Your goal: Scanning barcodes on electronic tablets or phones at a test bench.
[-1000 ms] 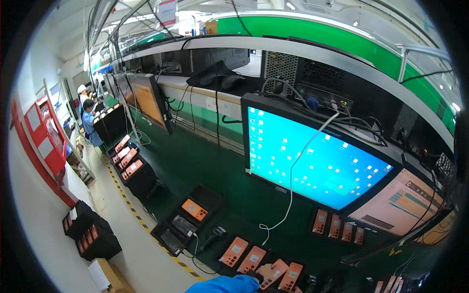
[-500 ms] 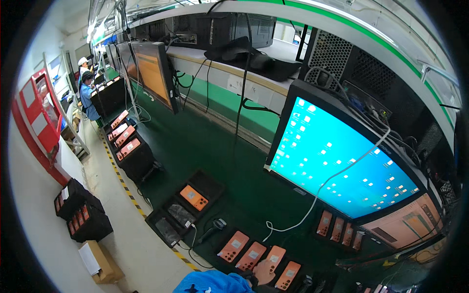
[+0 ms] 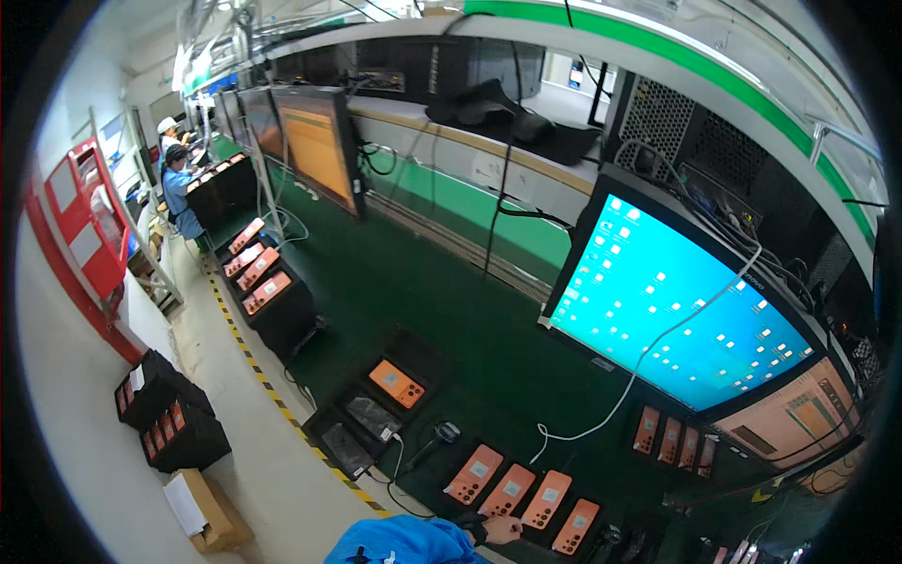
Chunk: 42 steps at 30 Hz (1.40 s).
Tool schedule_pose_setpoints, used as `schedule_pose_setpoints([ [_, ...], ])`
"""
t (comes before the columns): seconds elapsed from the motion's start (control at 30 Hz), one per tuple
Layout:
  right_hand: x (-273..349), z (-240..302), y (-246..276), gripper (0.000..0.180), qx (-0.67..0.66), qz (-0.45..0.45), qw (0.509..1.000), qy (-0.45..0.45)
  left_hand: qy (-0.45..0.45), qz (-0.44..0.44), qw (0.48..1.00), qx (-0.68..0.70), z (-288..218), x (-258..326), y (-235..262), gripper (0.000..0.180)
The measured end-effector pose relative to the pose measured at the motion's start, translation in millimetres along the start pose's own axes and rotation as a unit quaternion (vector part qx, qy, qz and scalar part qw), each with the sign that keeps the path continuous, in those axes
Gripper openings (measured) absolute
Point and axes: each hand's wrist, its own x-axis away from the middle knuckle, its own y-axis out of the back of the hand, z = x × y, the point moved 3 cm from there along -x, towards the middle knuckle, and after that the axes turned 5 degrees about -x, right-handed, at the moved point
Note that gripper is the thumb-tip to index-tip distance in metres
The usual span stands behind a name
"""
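You work at a long dark-green counter (image 3: 451, 305), which bends away to the far left where two people (image 3: 177, 188) are busy; pale floor (image 3: 193, 340) runs beside it, edged by yellow-and-black tape (image 3: 252, 367). A large monitor (image 3: 676, 301) with a blue screen leans over the right side, a white cable (image 3: 615, 409) trailing across it onto the counter. Containers: an open black tray (image 3: 425, 352) carries one brighter orange phone (image 3: 397, 383), with two grey film-like pieces (image 3: 368, 418) in the dark sections next to it; a black box (image 3: 289, 321) farther along bears four phones (image 3: 256, 267); on the floor, two black boxes (image 3: 193, 453) hold upright orange pieces (too small to count surely), near one cardboard carton (image 3: 224, 519). Counted close to you: four orange phones (image 3: 547, 499) in a row, backs up, four more phones (image 3: 669, 440) below the monitor, one handheld scanner (image 3: 445, 433) left of your row. Your left grip (image 3: 503, 529) is at the near ends of the row's second and third phones; cannot tell whether its fingers are apart or together, or touching either phone. Right grip out of view, state unknown.
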Motion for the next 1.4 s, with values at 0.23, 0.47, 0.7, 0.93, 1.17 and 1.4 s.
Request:
schedule_pose_setpoints([
  [0.23, -16.8, 55.8, -37.4, 0.026, 0.039, 0.028, 0.999, 0.023, 0.043, -0.022, 0.998, -0.035, 41.2, 23.2, -0.1, 0.031],
  [0.47, -31.0, 93.9, -87.2, 0.028, 0.079, 0.113, 0.99, 0.04, 0.231, -0.103, 0.955, -0.153, 182.9, 135.1, -53.5, 0.023],
  [0.7, -20.6, 118.8, -121.2, 0.029, 0.098, 0.163, 0.98, 0.052, 0.258, -0.203, 0.941, -0.08, 141.0, 257.9, -32.3, 0.033],
  [0.93, -2.2, 121.3, -160.0, 0.031, 0.128, 0.18, 0.974, 0.044, 0.256, -0.185, 0.944, -0.091, 192.7, 272.9, -36.4, 0.03],
  [1.17, 25.6, 116.2, -224.9, 0.032, 0.173, 0.167, 0.97, 0.039, 0.213, -0.19, 0.955, 0.079, 215.8, 297.6, -7.8, 0.03],
  [1.4, 64.1, 110.1, -339.5, 0.034, 0.222, 0.183, 0.957, 0.041, 0.213, -0.259, 0.752, 0.567, 330.8, 412.9, 1.3, 0.031],
])
